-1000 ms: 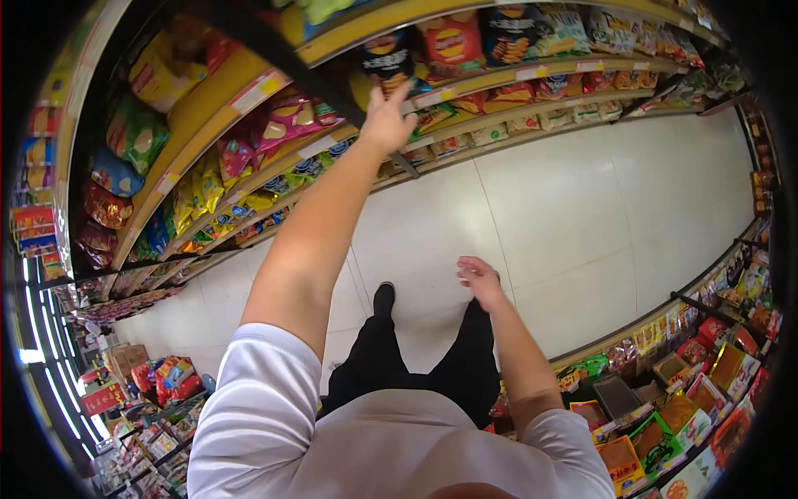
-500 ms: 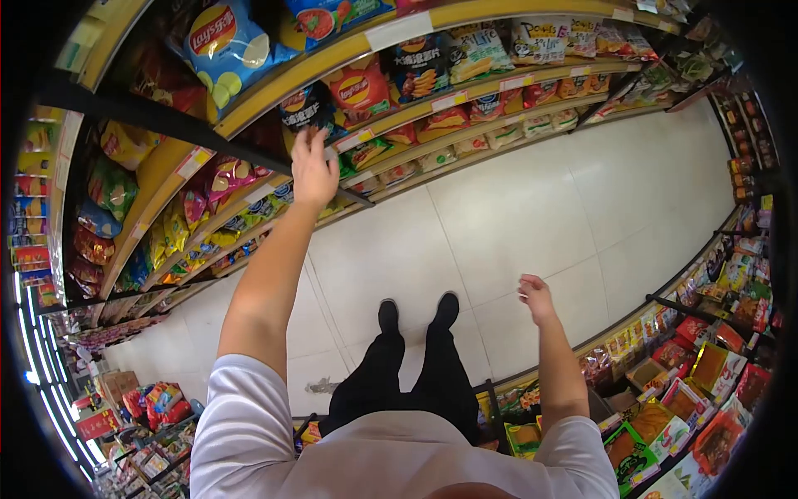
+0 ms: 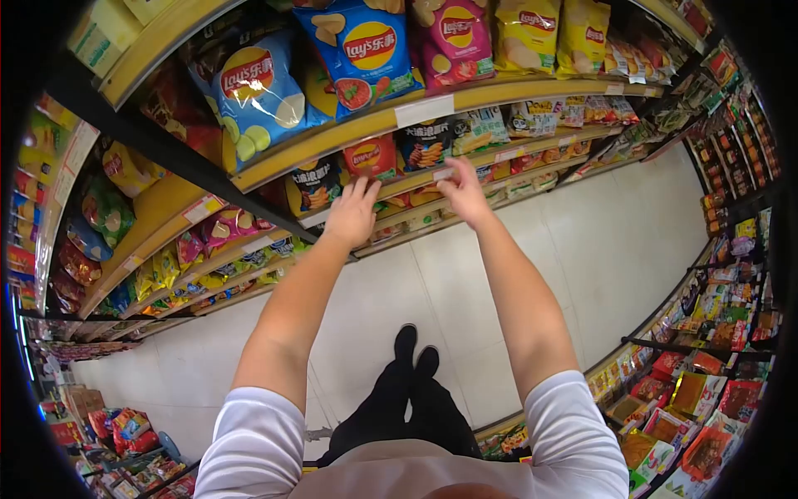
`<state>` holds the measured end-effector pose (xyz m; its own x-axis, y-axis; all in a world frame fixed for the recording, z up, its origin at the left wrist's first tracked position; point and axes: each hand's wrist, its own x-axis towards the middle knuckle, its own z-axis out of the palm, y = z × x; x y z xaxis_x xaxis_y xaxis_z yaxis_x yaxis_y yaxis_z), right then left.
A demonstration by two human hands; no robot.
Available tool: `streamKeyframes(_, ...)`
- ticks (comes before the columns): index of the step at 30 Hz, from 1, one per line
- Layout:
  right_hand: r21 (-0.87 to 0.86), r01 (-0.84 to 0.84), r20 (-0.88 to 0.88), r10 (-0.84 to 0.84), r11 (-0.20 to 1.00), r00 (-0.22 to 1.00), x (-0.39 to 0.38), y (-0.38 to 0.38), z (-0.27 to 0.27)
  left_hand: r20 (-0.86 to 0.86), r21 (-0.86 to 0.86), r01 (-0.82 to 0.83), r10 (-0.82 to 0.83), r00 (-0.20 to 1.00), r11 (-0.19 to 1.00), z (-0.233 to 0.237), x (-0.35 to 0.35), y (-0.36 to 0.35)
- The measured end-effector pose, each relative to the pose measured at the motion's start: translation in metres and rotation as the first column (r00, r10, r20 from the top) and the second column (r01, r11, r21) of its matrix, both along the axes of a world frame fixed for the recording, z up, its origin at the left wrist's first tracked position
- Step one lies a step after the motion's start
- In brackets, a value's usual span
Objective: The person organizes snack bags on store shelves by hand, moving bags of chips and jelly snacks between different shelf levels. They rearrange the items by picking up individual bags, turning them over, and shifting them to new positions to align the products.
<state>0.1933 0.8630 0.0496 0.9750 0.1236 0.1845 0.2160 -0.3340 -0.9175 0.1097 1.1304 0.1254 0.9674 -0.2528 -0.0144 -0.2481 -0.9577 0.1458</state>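
Note:
Both my arms reach forward to a shelf of chip bags. My left hand (image 3: 352, 213) is open, its spread fingertips at the lower edge of a red Lay's bag (image 3: 371, 158). Just left of it stands a black chip bag (image 3: 316, 185) with white lettering. My right hand (image 3: 464, 193) is open too, fingers slightly bent, with its fingertips right at the price tag (image 3: 443, 174) on the shelf edge. Behind those fingertips stands another black chip bag (image 3: 425, 145). Nothing shows in either palm.
On the shelf above stand a light blue Lay's bag (image 3: 258, 87), a blue one (image 3: 364, 54), a pink one (image 3: 455, 41) and yellow ones (image 3: 527, 35). A dark post (image 3: 179, 158) divides the shelving on the left. Packaged foods (image 3: 665, 424) fill the display at right.
My right hand has risen from low over the floor to the shelf edge. My left hand has shifted right and slightly down, from the black bag to the red one. My feet are closer together.

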Motion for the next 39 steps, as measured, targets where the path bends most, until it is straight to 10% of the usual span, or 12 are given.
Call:
streamKeyframes(18,0.020,0.051,0.011,-0.051,0.999,0.999,0.029,0.004,0.018,0.106,-0.076,0.164,-0.155,0.982,0.984,0.008,0.004,-0.020)
streamKeyframes(21,-0.035,0.366,0.030,-0.365,0.930,0.931,0.044,-0.017,0.015,0.081,-0.100,0.264,-0.257,0.963,0.959,0.008,0.013,-0.042)
streamKeyframes(29,-0.034,0.073,-0.170,-0.078,0.997,0.982,0.046,-0.052,0.032,-0.011,-0.106,0.289,-0.291,0.957,0.952,0.005,0.046,-0.099)
streamKeyframes(31,-0.137,0.167,0.027,-0.165,0.976,0.986,0.052,-0.056,-0.002,-0.030,-0.112,0.302,-0.307,0.951,0.947,0.008,0.051,-0.108)
streamKeyframes(34,0.162,0.159,0.028,-0.165,0.974,0.986,0.022,-0.071,-0.001,-0.039,-0.114,0.311,-0.317,0.948,0.944,0.012,0.060,-0.121)
streamKeyframes(39,-0.039,0.089,-0.213,-0.095,0.995,0.972,-0.076,-0.129,-0.048,-0.034,-0.151,0.285,-0.293,0.956,0.947,0.017,0.080,-0.153)
